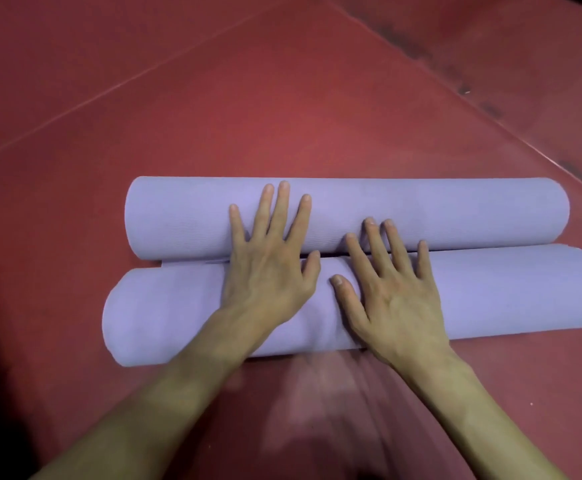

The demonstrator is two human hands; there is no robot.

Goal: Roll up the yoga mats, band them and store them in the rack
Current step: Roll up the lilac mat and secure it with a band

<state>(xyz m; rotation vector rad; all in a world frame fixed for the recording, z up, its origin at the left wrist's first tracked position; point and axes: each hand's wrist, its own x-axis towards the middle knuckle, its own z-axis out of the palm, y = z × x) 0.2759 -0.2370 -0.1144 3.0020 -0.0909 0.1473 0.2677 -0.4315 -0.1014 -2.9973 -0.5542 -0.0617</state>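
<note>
Standing next to this, so here's how it looks. There are two lilac yoga mat rolls on the red floor, lying parallel and pressed right up against each other. The far roll sits slightly further right than the near roll, so the ends don't line up. At the left end a thin flat strip of the same lilac stuff peeks out between them. I honestly can't tell if it's one mat rolled from both ends or two separate mats.

Both rolls lie on the floor panel between two seams: a pale seam runs diagonally off to the left, and another seam cuts across on the right, with dark scuff marks along it.

The person is leaning over from the near side with both bare arms out. The left hand is flat, palm on the near roll, with its fingers spread wide and reaching over the join onto the far roll. The right hand is just beside it, also palm down on the near roll, and its fingers are fanned out with the tips touching the far roll. Neither hand is gripping anything; they're just pressing down with straight fingers. The thumbs nearly meet in the middle.

The patch of floor between the forearms is smeary, so I can't make anything out there.
</note>
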